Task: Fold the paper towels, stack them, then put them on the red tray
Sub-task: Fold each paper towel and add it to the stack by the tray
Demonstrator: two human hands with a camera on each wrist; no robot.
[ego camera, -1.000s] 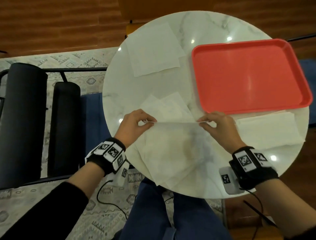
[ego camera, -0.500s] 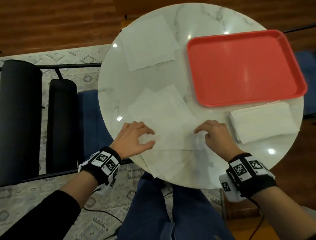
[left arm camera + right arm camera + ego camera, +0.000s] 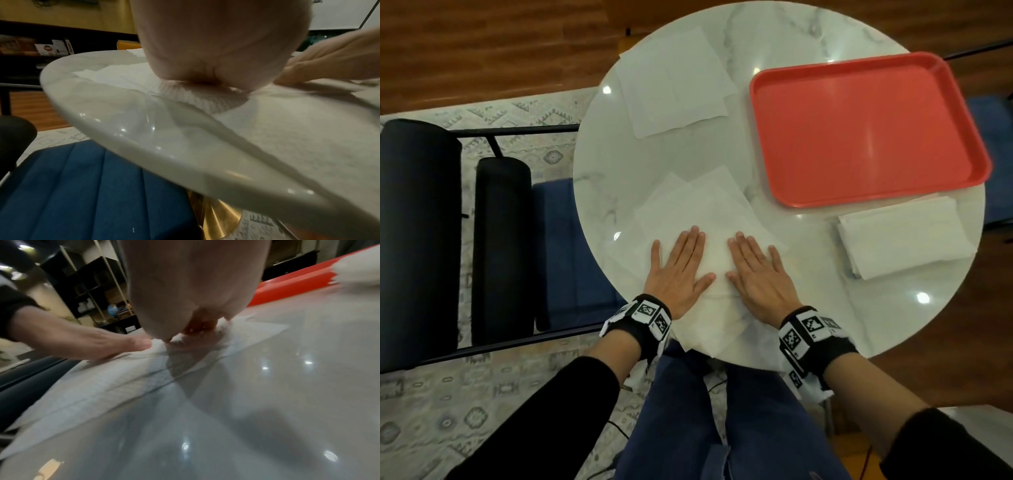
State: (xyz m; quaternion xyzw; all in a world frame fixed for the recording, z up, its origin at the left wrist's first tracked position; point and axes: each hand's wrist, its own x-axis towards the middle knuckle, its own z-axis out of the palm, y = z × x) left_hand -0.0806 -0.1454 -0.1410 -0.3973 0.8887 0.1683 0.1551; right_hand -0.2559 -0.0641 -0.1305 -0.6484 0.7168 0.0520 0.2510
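Observation:
A folded white paper towel (image 3: pixel 717 260) lies on top of loose sheets at the near edge of the round marble table (image 3: pixel 784 212). My left hand (image 3: pixel 681 263) and right hand (image 3: pixel 756 270) both lie flat on it, fingers straight, side by side. A stack of folded towels (image 3: pixel 900 236) sits at the right, just below the empty red tray (image 3: pixel 866 126). More unfolded towels (image 3: pixel 674 82) lie at the far left of the table. In the wrist views each palm presses the towel (image 3: pixel 205 97) (image 3: pixel 144 374) against the tabletop.
Loose sheets (image 3: pixel 709 329) hang over the near table edge above my blue-trousered legs (image 3: pixel 709 411). A blue chair seat (image 3: pixel 565 253) and black bolsters (image 3: pixel 500 246) stand at the left over a patterned rug. The table's gold base (image 3: pixel 218 216) shows underneath.
Both hands held the towel's far edge lifted, brought it down toward me, let go, and now press flat on the folded towel, closer together.

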